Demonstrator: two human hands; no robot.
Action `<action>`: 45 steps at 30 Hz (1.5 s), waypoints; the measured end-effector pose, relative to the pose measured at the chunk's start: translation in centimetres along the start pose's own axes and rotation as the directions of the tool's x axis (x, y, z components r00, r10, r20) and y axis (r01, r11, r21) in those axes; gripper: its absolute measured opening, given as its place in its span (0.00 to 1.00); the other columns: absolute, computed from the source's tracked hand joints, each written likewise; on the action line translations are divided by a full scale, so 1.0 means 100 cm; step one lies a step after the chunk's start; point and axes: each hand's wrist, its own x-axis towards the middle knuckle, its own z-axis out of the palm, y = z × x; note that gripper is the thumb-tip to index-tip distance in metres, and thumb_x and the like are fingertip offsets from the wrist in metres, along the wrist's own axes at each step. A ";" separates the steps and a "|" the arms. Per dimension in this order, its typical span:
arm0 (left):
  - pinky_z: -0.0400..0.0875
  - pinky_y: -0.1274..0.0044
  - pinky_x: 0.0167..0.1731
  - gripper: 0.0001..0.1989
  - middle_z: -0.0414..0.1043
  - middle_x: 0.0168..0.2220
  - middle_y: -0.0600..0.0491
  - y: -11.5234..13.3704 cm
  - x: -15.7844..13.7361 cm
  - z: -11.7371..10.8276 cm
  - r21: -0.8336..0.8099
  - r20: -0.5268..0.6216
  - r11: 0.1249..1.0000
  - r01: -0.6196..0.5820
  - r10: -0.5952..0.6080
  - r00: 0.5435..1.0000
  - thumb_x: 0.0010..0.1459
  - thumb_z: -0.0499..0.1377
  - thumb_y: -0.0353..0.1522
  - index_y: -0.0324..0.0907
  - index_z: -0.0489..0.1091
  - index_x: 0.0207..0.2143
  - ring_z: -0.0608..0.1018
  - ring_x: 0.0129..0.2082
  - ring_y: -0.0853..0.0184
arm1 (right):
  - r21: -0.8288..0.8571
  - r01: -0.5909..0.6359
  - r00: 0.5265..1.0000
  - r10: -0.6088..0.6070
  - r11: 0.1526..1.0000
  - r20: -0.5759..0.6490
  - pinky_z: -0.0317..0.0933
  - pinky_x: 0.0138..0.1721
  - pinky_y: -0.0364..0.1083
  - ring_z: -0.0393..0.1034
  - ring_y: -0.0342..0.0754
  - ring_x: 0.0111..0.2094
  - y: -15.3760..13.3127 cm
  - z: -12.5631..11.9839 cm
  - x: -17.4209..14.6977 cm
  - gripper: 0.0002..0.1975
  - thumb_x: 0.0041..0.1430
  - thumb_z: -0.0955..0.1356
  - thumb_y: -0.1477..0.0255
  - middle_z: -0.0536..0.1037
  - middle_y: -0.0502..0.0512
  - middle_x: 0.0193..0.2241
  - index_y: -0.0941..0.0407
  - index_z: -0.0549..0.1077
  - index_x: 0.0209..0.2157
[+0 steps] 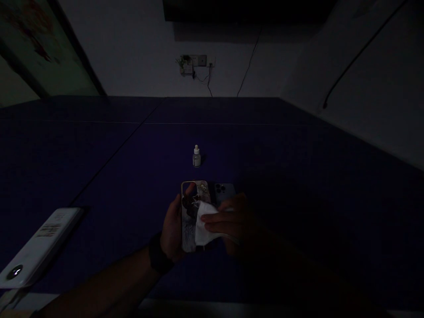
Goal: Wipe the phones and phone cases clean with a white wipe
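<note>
In the dim head view my left hand (pixel 172 227) grips a patterned phone case (pixel 190 227) along its left side, the camera cutout at the top. A finger shows through that cutout. My right hand (pixel 232 218) pinches a folded white cloth (pixel 203 225), which lies against the case's right part and covers some of its print. Behind the right hand, a bluish phone (pixel 225 189) shows its camera lenses; its lower part is hidden. Beyond the case stands a small dropper bottle (pixel 196 159) with a white cap, upright on the dark blue surface.
A white power bank-like block (pixel 41 247) with a round dark spot lies at the left, a cable (pixel 9 298) by its near end. The dark blue surface (pixel 132 176) reaches back to a wall with sockets (pixel 198 60) and hanging wires. A black screen (pixel 248 11) hangs above.
</note>
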 end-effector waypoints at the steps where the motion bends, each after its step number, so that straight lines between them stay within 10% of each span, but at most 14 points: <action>1: 0.73 0.69 0.42 0.27 0.77 0.37 0.51 0.000 0.000 0.000 0.007 0.004 1.000 -0.005 0.005 1.000 0.70 0.50 0.44 0.48 0.61 0.68 0.77 0.32 0.63 | 0.015 0.016 1.000 -0.016 1.000 -0.020 0.56 0.47 0.53 0.71 0.51 0.44 0.001 -0.002 -0.001 0.14 0.62 0.65 0.71 0.85 0.47 0.48 0.51 0.76 0.48; 9: 0.74 0.67 0.43 0.28 0.78 0.41 0.48 0.003 0.002 -0.002 -0.030 0.057 0.999 0.034 -0.033 0.998 0.71 0.45 0.46 0.52 0.58 0.69 0.80 0.34 0.61 | 0.038 0.002 0.993 -0.006 0.999 0.120 0.55 0.48 0.53 0.68 0.51 0.45 -0.006 -0.004 0.001 0.16 0.61 0.66 0.70 0.83 0.46 0.52 0.49 0.76 0.50; 45: 0.73 0.69 0.38 0.28 0.80 0.45 0.44 0.005 0.005 -0.007 -0.011 0.070 1.000 0.025 -0.024 0.997 0.68 0.51 0.44 0.44 0.61 0.66 0.82 0.36 0.58 | -0.090 0.031 0.997 -0.025 0.995 0.074 0.56 0.49 0.53 0.69 0.52 0.48 -0.010 -0.002 0.002 0.17 0.61 0.68 0.72 0.83 0.46 0.52 0.50 0.77 0.51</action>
